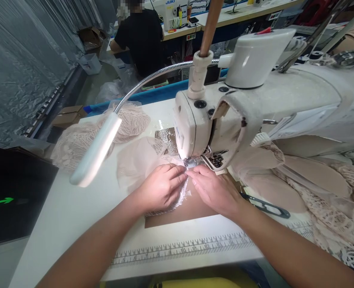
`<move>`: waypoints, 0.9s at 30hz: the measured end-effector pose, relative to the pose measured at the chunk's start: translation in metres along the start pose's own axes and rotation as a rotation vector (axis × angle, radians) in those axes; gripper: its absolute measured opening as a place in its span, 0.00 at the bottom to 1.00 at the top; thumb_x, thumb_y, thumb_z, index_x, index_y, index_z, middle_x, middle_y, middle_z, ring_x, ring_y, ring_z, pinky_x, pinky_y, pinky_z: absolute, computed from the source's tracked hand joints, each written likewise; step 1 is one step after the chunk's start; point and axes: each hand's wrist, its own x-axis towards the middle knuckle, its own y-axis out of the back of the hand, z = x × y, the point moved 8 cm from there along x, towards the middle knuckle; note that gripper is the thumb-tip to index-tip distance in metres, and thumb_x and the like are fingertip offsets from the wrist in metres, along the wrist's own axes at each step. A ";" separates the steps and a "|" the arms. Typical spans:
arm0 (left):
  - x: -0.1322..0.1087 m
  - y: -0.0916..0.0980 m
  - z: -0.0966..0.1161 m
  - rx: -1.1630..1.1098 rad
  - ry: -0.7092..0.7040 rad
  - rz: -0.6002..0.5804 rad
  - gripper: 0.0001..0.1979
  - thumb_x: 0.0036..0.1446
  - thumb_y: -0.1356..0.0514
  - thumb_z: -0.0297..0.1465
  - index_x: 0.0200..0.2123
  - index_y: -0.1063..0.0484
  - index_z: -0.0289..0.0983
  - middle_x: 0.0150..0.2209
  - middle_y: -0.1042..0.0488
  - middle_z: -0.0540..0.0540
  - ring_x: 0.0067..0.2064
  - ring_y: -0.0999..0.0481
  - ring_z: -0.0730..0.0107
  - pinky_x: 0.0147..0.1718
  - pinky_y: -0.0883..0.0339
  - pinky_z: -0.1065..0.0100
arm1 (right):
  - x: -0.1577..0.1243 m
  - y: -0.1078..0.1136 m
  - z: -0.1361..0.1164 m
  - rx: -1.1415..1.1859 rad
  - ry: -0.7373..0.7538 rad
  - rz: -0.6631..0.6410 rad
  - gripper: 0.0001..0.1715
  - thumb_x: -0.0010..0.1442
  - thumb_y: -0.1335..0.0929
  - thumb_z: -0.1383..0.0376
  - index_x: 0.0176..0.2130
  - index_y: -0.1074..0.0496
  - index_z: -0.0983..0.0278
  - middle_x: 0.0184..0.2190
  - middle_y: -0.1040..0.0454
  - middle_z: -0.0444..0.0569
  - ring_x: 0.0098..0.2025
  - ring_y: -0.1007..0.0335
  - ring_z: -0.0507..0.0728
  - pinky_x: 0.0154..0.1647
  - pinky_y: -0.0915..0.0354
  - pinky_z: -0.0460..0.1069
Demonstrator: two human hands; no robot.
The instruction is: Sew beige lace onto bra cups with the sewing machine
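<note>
At the needle of a white sewing machine (192,128), both hands meet on a pale pink lace piece (181,196). My left hand (163,186) is closed on the lace, its fingers bent and fingertips close in front of the presser foot (186,162). From the other side my right hand (211,186) pinches the edge of the same piece, thumb and forefinger together. The lace's white, frayed edge curves down between the hands over a brown sheet (201,210). Sheer pale fabric (133,162) spreads out behind my left hand. The fingertips partly hide the stitching spot.
A lamp (97,150) on a bent metal neck hangs at the left above bundled lace (131,122). Dark thread snips (267,206) lie right of my right hand, beside heaped lace pieces (330,200). A printed ruler (183,251) runs along the front. Another person (142,38) sits beyond.
</note>
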 end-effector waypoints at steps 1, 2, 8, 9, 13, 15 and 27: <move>0.000 0.001 0.000 -0.007 -0.002 -0.005 0.20 0.61 0.48 0.28 0.56 0.35 0.30 0.53 0.31 0.34 0.53 0.33 0.54 0.50 0.35 0.55 | 0.000 -0.001 0.001 -0.003 -0.005 -0.005 0.18 0.60 0.39 0.73 0.45 0.25 0.64 0.35 0.25 0.49 0.29 0.32 0.53 0.28 0.40 0.48; -0.001 0.002 -0.001 -0.013 -0.001 -0.013 0.21 0.62 0.49 0.29 0.57 0.36 0.31 0.53 0.31 0.34 0.53 0.33 0.54 0.50 0.34 0.55 | 0.000 -0.002 0.001 -0.003 -0.008 -0.007 0.18 0.60 0.39 0.73 0.45 0.25 0.64 0.34 0.25 0.49 0.29 0.33 0.53 0.27 0.41 0.48; -0.006 0.028 -0.015 0.120 0.172 0.028 0.18 0.62 0.49 0.33 0.51 0.32 0.31 0.50 0.29 0.35 0.48 0.29 0.56 0.45 0.33 0.58 | -0.003 0.004 0.001 0.085 0.022 0.059 0.16 0.61 0.40 0.73 0.41 0.25 0.65 0.33 0.25 0.49 0.33 0.32 0.54 0.32 0.39 0.48; -0.009 0.036 -0.022 0.176 0.264 0.045 0.17 0.62 0.49 0.35 0.49 0.31 0.31 0.48 0.28 0.36 0.46 0.29 0.55 0.42 0.33 0.59 | -0.004 0.005 -0.001 0.105 0.043 0.063 0.16 0.62 0.40 0.72 0.40 0.25 0.65 0.33 0.26 0.50 0.33 0.33 0.55 0.32 0.39 0.48; -0.031 0.051 -0.054 0.231 0.702 -0.055 0.15 0.61 0.49 0.41 0.36 0.32 0.35 0.30 0.28 0.44 0.31 0.29 0.62 0.26 0.40 0.65 | -0.007 0.001 -0.016 0.158 0.191 -0.038 0.15 0.65 0.41 0.67 0.38 0.26 0.65 0.31 0.29 0.49 0.32 0.36 0.54 0.32 0.42 0.49; -0.040 0.045 -0.060 0.068 0.786 -0.166 0.15 0.60 0.48 0.42 0.28 0.36 0.37 0.22 0.34 0.51 0.24 0.35 0.68 0.22 0.47 0.68 | -0.009 -0.004 -0.023 0.147 0.249 -0.115 0.13 0.64 0.40 0.66 0.38 0.27 0.64 0.31 0.30 0.47 0.32 0.39 0.54 0.33 0.44 0.49; -0.033 -0.004 -0.059 -0.939 0.719 0.001 0.16 0.55 0.39 0.35 0.44 0.29 0.32 0.41 0.24 0.43 0.42 0.26 0.61 0.40 0.32 0.65 | -0.012 -0.008 -0.024 0.112 0.270 -0.184 0.11 0.64 0.38 0.63 0.43 0.28 0.63 0.33 0.31 0.47 0.35 0.39 0.55 0.35 0.45 0.50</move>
